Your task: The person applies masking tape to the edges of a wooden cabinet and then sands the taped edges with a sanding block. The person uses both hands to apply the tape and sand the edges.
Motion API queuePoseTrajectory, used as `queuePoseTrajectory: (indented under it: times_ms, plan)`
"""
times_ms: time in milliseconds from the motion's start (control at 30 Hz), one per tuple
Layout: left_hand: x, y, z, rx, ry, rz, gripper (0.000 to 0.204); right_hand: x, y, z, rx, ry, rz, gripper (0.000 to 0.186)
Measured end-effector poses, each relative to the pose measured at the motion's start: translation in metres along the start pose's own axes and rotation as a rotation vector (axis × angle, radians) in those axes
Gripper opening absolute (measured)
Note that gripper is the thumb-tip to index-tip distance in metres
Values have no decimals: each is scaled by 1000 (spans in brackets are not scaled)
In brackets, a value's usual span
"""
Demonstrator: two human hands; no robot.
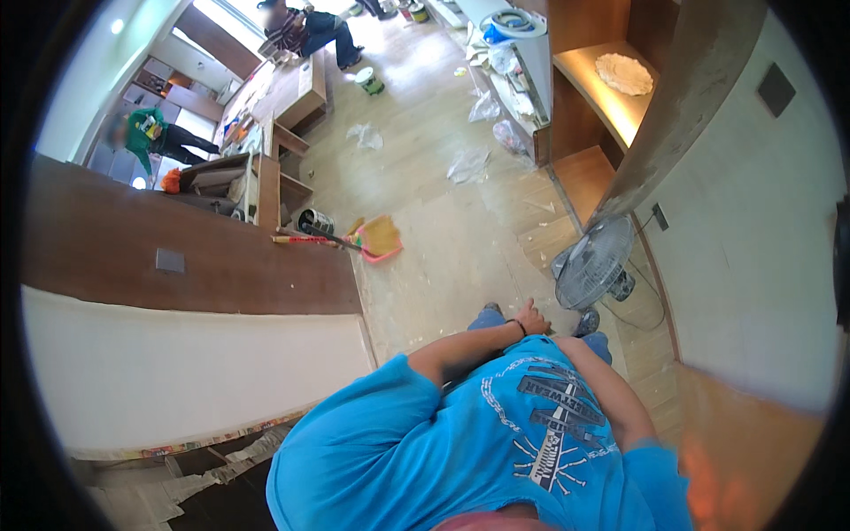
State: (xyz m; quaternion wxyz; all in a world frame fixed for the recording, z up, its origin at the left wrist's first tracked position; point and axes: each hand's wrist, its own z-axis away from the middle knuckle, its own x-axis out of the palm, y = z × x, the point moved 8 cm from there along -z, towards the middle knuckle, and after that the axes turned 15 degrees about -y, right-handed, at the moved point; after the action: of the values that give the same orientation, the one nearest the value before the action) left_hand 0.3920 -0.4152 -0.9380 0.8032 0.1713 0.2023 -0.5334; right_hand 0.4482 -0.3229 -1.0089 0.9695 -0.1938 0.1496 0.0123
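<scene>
Blue shirt (478,425) nearest, fan grille (591,263) slants up rightward; left hand (531,319) half-open, empty; right hand hidden, unclear.

My matt cloth shirt (354,442) fills the lower centre, below smooth wood-look flooring (434,274) and, at upper centre, crumpled, glossy, thin plastic sheeting (469,166).

Right forearm (611,389): its hand is hiding from view. Dark object (842,265): right edge is cutting it off.
</scene>
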Motion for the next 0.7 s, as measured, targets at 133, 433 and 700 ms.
queuePoseTrajectory:
  times_ms: [133,433,700]
  plan:
    - [-7,-7,91,213,327,457,42,-52,-61,176,-366,-86,-260,33]
    - [61,-98,81,-46,259,906,42,-52,-11,123,-242,303,-627,44]
    - [203,-176,109,-381,198,1374,37,-22,9,103,-269,179,-1037,50]
